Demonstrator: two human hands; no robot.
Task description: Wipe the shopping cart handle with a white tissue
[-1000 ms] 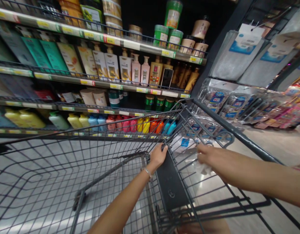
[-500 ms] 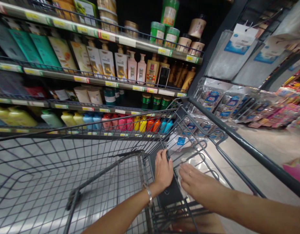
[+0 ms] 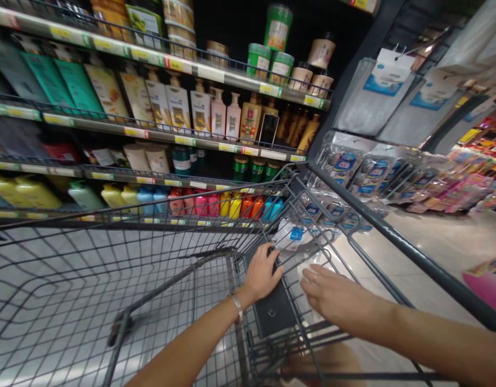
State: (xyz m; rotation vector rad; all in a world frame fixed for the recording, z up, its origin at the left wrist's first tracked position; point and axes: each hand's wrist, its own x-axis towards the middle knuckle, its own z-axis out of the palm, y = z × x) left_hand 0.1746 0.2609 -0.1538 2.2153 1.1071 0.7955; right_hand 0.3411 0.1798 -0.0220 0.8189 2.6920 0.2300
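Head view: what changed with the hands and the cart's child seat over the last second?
The right hand dropped from the wire with its white wad to lie flat on a white packet in the seat. The left hand slid down the dark flap. The cart and shelves look unchanged.

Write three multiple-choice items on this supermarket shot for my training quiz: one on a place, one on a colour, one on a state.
1. Where does the left hand rest?
A. on the cart's dark seat flap
B. on a shelf
C. on the floor

2. What colour are the lidded tubs on the top shelf?
A. red
B. green
C. blue

3. How is the shopping cart basket?
A. full
B. tipped over
C. bare of goods

Answers: 1 A, its fingers curl over the flap's top; 2 B, green lids and sides; 3 C, only floor shows through the wire.
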